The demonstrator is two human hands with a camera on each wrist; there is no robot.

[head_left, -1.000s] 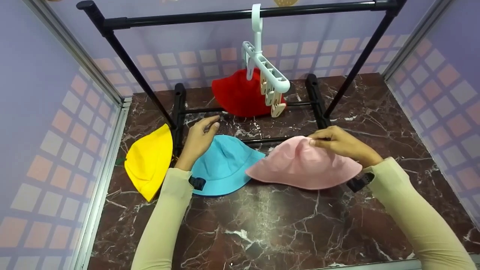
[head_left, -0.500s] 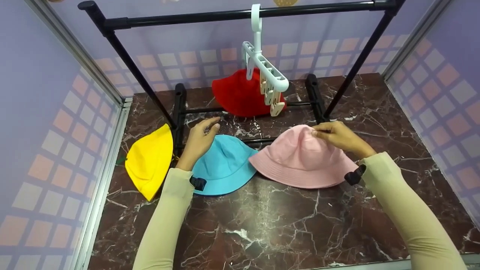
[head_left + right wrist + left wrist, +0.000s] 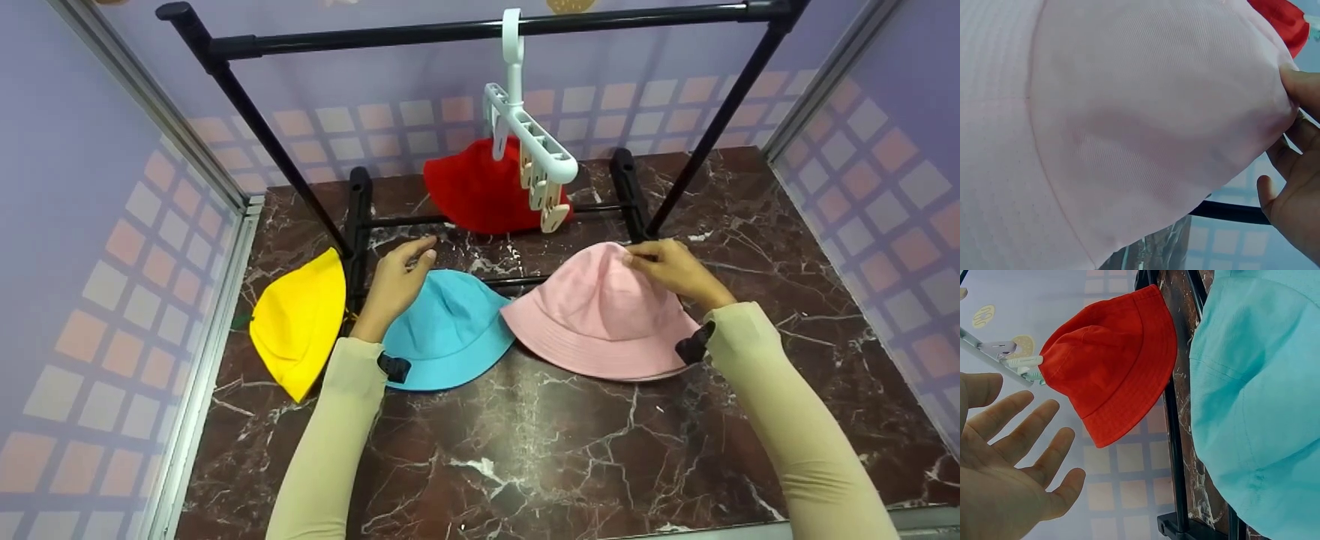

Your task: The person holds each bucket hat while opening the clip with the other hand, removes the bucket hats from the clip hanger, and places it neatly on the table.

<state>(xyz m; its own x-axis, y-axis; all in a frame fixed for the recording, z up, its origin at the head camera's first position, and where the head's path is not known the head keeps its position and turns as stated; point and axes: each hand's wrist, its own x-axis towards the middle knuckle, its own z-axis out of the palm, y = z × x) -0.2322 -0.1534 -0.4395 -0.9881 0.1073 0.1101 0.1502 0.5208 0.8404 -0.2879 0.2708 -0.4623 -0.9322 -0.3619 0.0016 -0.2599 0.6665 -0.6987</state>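
One hat is on the move: the pink hat [image 3: 600, 311], pinched at its crown by the right hand [image 3: 671, 268], has risen from the desk [image 3: 570, 450] toward the frame's centre, so the lift is underway. The left hand [image 3: 397, 281] stays spread, empty, above the blue hat [image 3: 446, 334].

Rack crossbar [image 3: 517, 283] just behind hats.

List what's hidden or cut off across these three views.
- Head view: part of the red hat behind the white clip hanger; yellow hat edge behind the rack post.
- Left wrist view: left hand cut by the frame edge; blue hat too.
- Right wrist view: the pink hat fills the frame, hiding the table; right hand grip partly visible.
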